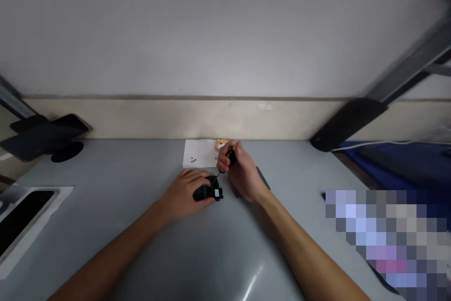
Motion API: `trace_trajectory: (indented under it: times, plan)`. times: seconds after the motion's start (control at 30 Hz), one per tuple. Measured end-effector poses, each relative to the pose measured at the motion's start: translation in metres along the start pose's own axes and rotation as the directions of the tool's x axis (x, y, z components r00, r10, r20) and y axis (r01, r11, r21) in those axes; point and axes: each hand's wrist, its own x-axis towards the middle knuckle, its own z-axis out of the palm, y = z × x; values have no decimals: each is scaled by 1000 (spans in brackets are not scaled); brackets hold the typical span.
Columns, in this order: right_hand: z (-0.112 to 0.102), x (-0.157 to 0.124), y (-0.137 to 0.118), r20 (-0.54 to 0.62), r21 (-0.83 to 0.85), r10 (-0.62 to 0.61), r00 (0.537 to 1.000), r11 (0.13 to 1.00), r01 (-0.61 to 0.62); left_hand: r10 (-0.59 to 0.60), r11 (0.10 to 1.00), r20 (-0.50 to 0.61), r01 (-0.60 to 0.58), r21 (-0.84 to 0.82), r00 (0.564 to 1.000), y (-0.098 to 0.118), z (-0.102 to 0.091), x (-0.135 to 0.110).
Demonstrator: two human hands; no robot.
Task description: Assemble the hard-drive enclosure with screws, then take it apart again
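A small black device (208, 192) with a green circuit board showing lies on the grey table (141, 226). My left hand (186, 193) grips it from the left, fingers curled round it. My right hand (237, 169) is closed on a small dark-handled screwdriver (229, 154), held upright, its thin tip pointing down at the top of the device. Just behind lies a white sheet of paper (197, 153) with a few tiny black screws (193, 160) on it and a small orange object (221, 143) at its far right corner.
A dark phone on a stand (49, 136) is at the far left. A white tray with a black inside (24, 216) sits at the left edge. A dark pad (347, 122) leans at the back right, beside blue cloth (394, 160). A wall closes the table's far side.
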Motion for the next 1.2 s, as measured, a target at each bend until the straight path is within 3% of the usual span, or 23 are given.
trace_trajectory:
  times: [0.13, 0.23, 0.63, 1.03, 1.2]
  plan:
    - [-2, -2, -5, 27, -39, 45, 999, 998, -44, 15, 1000, 1, -15, 0, 1000, -1, 1, -1]
    - [-3, -4, -4, 51, -79, 17, 999, 997, -13, 13, 1000, 4, -13, -2, 1000, 0, -1, 0]
    - [0, 0, 0, -26, 22, 25, 999, 999, -24, 0, 1000, -3, 0, -4, 1000, 1, 0, -1]
    - [-5, -3, -1, 15, -21, 13, 1000, 1000, -12, -4, 1000, -10, 3, -19, 1000, 2, 0, 0]
    - [-8, 2, 7, -44, -341, -121, 992, 935, 99, -15, 1000, 15, 15, -1, 1000, 4, -2, 0]
